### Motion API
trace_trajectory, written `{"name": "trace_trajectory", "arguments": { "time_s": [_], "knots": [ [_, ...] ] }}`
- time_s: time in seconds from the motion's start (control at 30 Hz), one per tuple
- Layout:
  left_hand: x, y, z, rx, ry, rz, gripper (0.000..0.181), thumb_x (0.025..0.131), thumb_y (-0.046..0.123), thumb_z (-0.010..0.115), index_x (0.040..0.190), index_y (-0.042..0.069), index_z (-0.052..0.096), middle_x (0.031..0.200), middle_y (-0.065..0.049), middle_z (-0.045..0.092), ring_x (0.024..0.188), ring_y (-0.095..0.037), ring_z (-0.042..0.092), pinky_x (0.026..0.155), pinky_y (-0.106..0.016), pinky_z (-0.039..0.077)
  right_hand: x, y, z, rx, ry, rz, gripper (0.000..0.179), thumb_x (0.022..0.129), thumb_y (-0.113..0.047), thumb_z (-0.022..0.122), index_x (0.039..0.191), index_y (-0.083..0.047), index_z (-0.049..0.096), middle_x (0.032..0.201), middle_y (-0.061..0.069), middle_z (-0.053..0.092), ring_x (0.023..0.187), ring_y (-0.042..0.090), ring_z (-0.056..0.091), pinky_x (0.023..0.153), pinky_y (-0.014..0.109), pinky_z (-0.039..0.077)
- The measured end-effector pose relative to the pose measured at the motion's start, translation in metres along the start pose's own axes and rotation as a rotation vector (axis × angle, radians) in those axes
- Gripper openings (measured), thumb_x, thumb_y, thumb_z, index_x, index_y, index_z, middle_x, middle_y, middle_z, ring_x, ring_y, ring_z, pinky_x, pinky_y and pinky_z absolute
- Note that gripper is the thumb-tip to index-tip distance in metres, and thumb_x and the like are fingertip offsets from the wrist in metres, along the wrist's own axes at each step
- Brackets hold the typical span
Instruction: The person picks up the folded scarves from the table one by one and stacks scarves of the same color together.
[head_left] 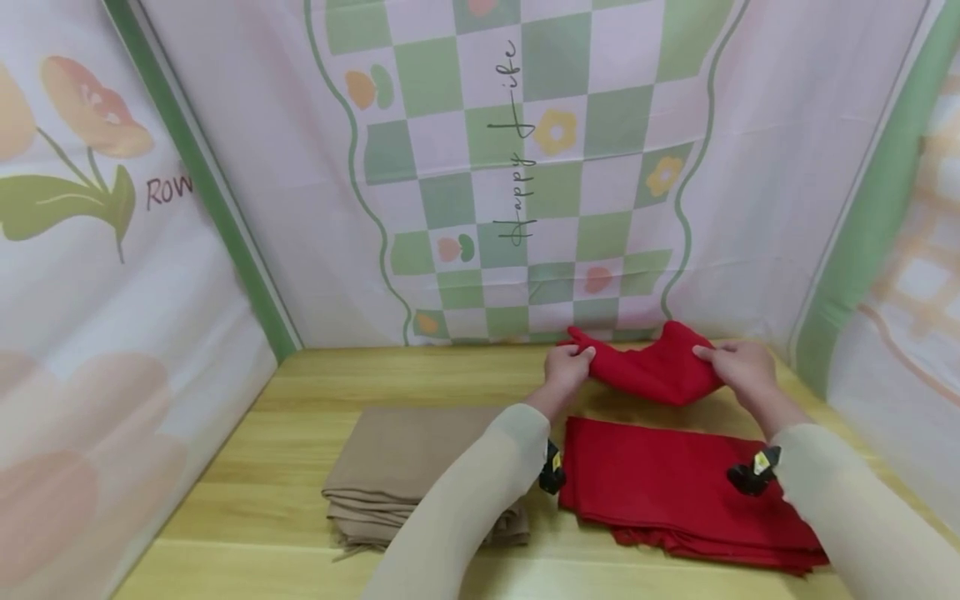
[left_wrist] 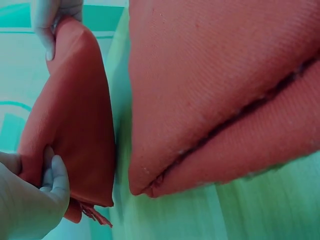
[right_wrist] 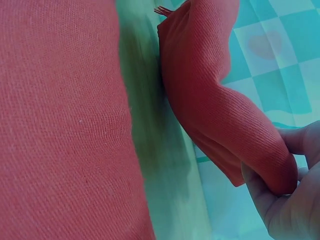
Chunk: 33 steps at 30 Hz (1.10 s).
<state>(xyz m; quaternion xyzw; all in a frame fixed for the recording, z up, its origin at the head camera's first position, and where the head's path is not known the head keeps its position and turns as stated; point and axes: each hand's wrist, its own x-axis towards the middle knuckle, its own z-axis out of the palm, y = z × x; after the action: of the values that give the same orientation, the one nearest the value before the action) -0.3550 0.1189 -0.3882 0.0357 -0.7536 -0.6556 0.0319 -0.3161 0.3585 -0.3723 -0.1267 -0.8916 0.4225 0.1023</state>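
Both hands hold a red fringed scarf (head_left: 656, 371) up off the back of the table, by its two ends. My left hand (head_left: 567, 371) pinches the left end, and my right hand (head_left: 742, 367) grips the right end between thumb and fingers. In the left wrist view, a short fringe (left_wrist: 95, 214) hangs beside the left hand (left_wrist: 32, 200). The right wrist view shows the fingers of the right hand (right_wrist: 295, 195) curled round a rolled edge of cloth. Nearer to me lies a flat, folded red scarf (head_left: 667, 483), apart from the raised one.
A folded tan cloth (head_left: 420, 450), layered and fringed at its front, lies left of the red one. The wooden table (head_left: 247, 475) ends against a printed curtain (head_left: 487, 192) at the back. More printed curtains hang along both sides.
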Motion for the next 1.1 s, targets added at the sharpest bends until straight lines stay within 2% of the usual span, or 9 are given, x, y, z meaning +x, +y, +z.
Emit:
{"name": "trace_trajectory", "arguments": {
  "time_s": [0.17,0.27,0.47,0.7,0.93,1.1],
  "knots": [
    [-0.004,0.003,-0.002,0.006,-0.004,0.03,0.019,0.09,0.011,0.07,0.101,-0.004,0.074,0.09,-0.01,0.07,0.077,-0.017,0.062,0.071,-0.03,0.055,-0.005,-0.005,-0.002,-0.002,0.005,-0.015,0.065,0.095,-0.041,0.057,0.127,0.015,0.053,0.127,0.035,0.05,0.107,0.041,0.049,0.07,0.033,0.043],
    [-0.007,0.004,-0.003,0.001,-0.016,0.039,0.019,0.09,0.011,0.07,0.102,-0.003,0.074,0.09,-0.009,0.07,0.072,-0.016,0.06,0.068,-0.03,0.055,-0.007,-0.007,-0.005,-0.016,0.001,-0.03,0.066,0.096,-0.041,0.056,0.129,0.016,0.051,0.129,0.036,0.048,0.11,0.043,0.047,0.07,0.033,0.043],
    [-0.008,0.008,-0.005,0.04,-0.026,0.077,0.02,0.09,0.012,0.07,0.102,-0.003,0.074,0.09,-0.009,0.071,0.074,-0.015,0.06,0.068,-0.028,0.053,-0.011,-0.011,-0.009,-0.025,-0.002,-0.041,0.067,0.097,-0.04,0.054,0.131,0.017,0.047,0.131,0.038,0.045,0.111,0.045,0.046,0.071,0.034,0.043],
    [-0.01,0.015,-0.01,0.048,-0.049,0.061,0.021,0.091,0.015,0.07,0.103,-0.001,0.074,0.089,-0.008,0.071,0.071,-0.013,0.059,0.066,-0.028,0.053,-0.017,-0.018,-0.014,-0.016,0.004,-0.027,0.069,0.097,-0.043,0.053,0.132,0.016,0.047,0.132,0.037,0.044,0.11,0.044,0.045,0.068,0.032,0.043],
    [-0.015,0.019,-0.014,0.027,-0.07,0.064,0.018,0.091,0.015,0.07,0.098,0.0,0.076,0.084,-0.005,0.069,0.065,-0.011,0.055,0.062,-0.026,0.052,-0.023,-0.025,-0.017,0.001,0.016,-0.032,0.069,0.096,-0.044,0.053,0.131,0.016,0.049,0.131,0.036,0.046,0.107,0.042,0.046,0.067,0.031,0.044],
    [-0.018,0.022,-0.017,-0.013,-0.105,0.076,0.016,0.091,0.013,0.069,0.095,-0.001,0.076,0.084,-0.005,0.069,0.066,-0.012,0.06,0.063,-0.027,0.055,-0.028,-0.029,-0.019,-0.009,0.019,-0.041,0.068,0.096,-0.044,0.053,0.13,0.015,0.049,0.13,0.036,0.046,0.107,0.043,0.045,0.068,0.033,0.042]
  ]
}}
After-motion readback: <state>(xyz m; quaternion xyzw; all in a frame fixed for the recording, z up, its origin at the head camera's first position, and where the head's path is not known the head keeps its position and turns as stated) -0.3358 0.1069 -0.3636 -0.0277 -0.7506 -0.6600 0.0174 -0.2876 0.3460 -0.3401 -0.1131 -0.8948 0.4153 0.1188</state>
